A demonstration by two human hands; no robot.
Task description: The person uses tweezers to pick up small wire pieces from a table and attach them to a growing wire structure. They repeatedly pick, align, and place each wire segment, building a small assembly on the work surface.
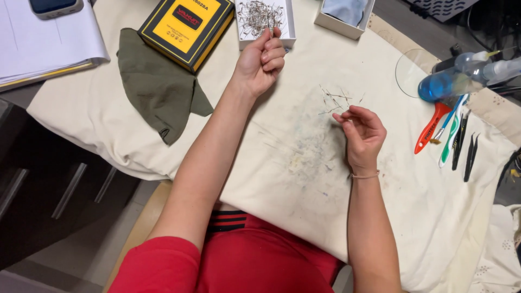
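Cream cloth (412,217), stained with faint colour smudges, covered the table where you worked, with dark drawers off the near-left edge.

Your left hand (261,61) was reached forward to the white tray of metal pins (259,16) at the far side, its fingers curled and the thumb and forefinger closed on what looked like one or two thin pins at the tray's near rim. Your right hand (362,133) lay nearer your body, fingers half curled, thumb and forefinger drawn together; whether they pinched a pin could not be told at this size.

The governing relation: a small scatter of loose pins (335,100) lay on the cloth just beyond and to the left of your right hand's fingertips, between the two hands. Your right hand was clearly the nearer. The loose pins pointed several ways, with no common long axis; some crossed one another.

To the left lay an olive cloth (157,87) with a yellow and black box (186,30) resting on its far edge. A second white box (345,16) stood right of the tray. At the right edge sat a blue spray bottle (461,78), an orange-handled tool (430,127), and dark tweezers (469,154).

The tray's far end and the second box were cut off by the frame. Individual pins in the tray could not be distinguished.
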